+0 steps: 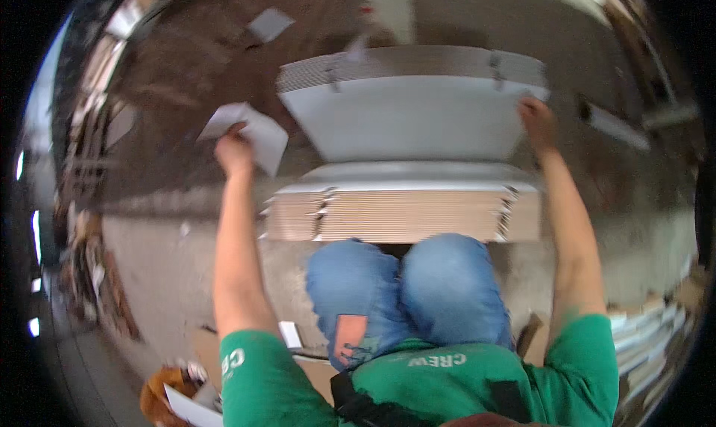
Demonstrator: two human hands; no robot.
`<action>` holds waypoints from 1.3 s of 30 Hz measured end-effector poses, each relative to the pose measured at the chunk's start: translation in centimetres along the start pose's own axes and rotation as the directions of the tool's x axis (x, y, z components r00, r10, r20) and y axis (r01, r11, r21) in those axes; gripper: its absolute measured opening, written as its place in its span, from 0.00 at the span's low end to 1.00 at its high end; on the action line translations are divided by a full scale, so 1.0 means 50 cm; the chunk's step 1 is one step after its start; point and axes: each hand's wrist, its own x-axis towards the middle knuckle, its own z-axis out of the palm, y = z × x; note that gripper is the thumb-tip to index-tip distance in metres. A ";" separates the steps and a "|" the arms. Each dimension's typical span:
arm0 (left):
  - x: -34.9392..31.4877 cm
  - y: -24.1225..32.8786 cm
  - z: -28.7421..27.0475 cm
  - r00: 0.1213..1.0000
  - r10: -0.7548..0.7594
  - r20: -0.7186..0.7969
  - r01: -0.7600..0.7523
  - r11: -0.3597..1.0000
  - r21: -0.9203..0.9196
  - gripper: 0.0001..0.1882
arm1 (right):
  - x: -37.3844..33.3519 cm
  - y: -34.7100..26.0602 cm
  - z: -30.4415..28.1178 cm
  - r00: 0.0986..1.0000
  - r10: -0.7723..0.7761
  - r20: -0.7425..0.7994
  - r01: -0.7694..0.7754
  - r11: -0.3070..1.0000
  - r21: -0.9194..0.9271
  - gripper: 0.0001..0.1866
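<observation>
My left hand (236,149) is closed on a creased white piece of paper or thin card (267,137), held out to the left. In front of my knees lies a stack of flat folded cardboard (410,214), its brown layered edges toward me. Beyond it, white-faced cardboard sheets (410,117) slope up and away, with slots cut along their far layered edge. My right hand (538,125) is at the far right corner of these sheets, its fingers curled and pinching the edge. Motion blurs both hands a little.
My knees (403,293) in blue jeans are close behind the near stack. A white scrap (271,25) lies on the brown floor at the far left. At the right is a pale tube-like piece (615,127). White flat boards (649,345) are piled at the lower right.
</observation>
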 end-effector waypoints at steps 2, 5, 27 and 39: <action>0.038 -0.026 0.047 0.975 0.183 -0.124 -0.125 0.919 0.374 0.13 | 0.015 0.017 -0.004 0.969 -0.241 -0.048 0.216 0.928 -0.304 0.08; 0.062 0.025 0.140 0.927 0.237 -0.291 -0.179 0.961 0.212 0.12 | 0.026 0.058 0.007 0.925 -0.372 -0.079 0.311 0.861 -0.402 0.08; 0.121 -0.043 0.155 0.926 0.070 0.371 0.167 0.806 -0.568 0.25 | 0.047 -0.045 -0.114 0.997 0.052 0.059 -0.069 0.940 0.335 0.17; 0.062 0.091 0.198 0.943 -0.277 0.187 0.327 0.650 -0.686 0.27 | 0.042 0.011 0.005 0.944 -0.171 -0.284 0.000 0.855 -0.518 0.14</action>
